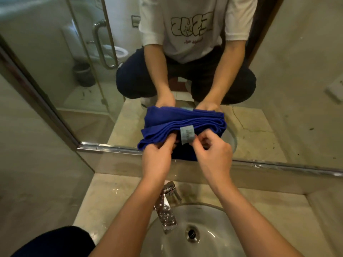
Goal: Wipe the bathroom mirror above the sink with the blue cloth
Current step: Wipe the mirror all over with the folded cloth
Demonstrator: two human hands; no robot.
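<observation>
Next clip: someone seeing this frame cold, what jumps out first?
The blue cloth, bunched in folds at the centre against the mirror's lower edge, held by both the left hand and the right hand, whose fingers pinch near its grey label. Behind it the mirror reflects the person crouching. Below, a chrome faucet stands over the white sink.

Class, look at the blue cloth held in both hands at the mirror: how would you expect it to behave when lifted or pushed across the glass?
The blue cloth is probably floppy: it bunches into soft folds between the left hand and right hand. It likely weighs little, since fingertips hold it up. It may slide easily on the mirror.
</observation>
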